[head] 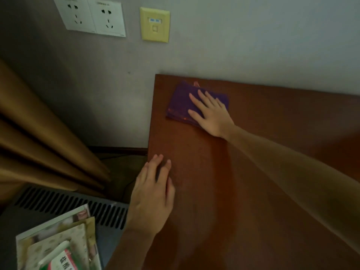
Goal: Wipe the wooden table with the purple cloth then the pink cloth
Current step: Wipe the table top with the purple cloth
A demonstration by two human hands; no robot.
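A folded purple cloth lies near the far left corner of the wooden table, close to the wall. My right hand presses flat on the cloth's right part, fingers spread and pointing to the far left. A thin pink edge shows under the cloth's far side; whether it is the pink cloth I cannot tell. My left hand rests flat on the table's left edge, fingers slightly apart, holding nothing.
A grey wall with two white sockets and a yellow data plate rises behind the table. Brown curtains hang at the left. Below them are a slotted grey heater top and a stack of booklets.
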